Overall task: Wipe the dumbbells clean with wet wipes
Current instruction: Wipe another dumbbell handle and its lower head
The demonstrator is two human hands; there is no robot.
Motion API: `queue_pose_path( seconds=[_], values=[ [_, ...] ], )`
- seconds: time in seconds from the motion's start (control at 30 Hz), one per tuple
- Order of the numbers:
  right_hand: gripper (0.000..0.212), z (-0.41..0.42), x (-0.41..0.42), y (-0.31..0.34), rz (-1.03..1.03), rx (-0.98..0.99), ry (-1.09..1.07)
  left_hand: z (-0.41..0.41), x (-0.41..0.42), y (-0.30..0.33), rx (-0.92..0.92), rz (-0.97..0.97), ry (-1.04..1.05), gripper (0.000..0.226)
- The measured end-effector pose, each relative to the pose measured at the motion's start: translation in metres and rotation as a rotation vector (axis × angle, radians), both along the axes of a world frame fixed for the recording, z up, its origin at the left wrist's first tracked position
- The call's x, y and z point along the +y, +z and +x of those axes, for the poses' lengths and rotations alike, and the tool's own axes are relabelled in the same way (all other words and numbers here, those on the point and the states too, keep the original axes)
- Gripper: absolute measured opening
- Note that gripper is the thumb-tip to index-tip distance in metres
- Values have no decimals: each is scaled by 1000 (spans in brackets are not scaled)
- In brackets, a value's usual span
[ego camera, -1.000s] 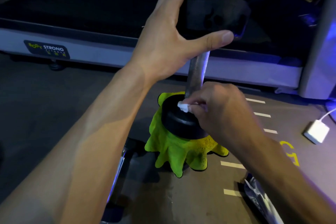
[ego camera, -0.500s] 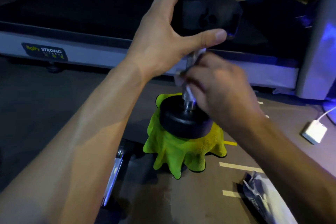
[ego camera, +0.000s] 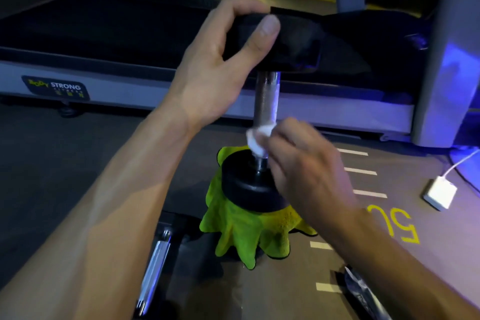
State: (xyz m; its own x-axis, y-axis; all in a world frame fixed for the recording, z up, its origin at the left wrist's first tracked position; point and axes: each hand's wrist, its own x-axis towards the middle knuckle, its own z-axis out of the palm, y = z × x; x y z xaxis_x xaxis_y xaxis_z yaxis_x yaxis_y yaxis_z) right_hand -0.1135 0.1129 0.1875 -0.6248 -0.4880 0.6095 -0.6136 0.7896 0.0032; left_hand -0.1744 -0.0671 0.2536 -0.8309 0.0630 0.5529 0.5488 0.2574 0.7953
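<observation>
Dumbbell [ego camera: 265, 101] upright on green cloth [ego camera: 246, 226], top head clamped in left hand [ego camera: 218, 70]. Right hand [ego camera: 304, 166], pinching wet wipe [ego camera: 255, 139], back down near lower head (from mid-handle): another stroke, handle nearly done.
</observation>
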Motion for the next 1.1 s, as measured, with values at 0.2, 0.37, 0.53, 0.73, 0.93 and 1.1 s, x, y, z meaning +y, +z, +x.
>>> queue_pose_path(
  seconds=[0.2,0.37,0.53,0.73,0.93,1.1],
  values=[
    [23,-22,-4,24,-132,64,6,1,3,1,-12,-18,-6,32],
    [41,3,-7,1,-40,-38,-76,-1,3,2,-16,-11,15,31],
    [44,-10,-11,19,-133,-4,-100,1,6,1,-8,-11,2,27],
    [47,3,-11,7,-127,-27,-83,2,4,0,3,-15,7,27],
    [51,2,-11,2,-114,-45,-88,1,4,0,4,-12,4,29],
    [47,-7,-12,11,-173,-38,-31,0,-1,-2,4,27,-14,24]
  ],
)
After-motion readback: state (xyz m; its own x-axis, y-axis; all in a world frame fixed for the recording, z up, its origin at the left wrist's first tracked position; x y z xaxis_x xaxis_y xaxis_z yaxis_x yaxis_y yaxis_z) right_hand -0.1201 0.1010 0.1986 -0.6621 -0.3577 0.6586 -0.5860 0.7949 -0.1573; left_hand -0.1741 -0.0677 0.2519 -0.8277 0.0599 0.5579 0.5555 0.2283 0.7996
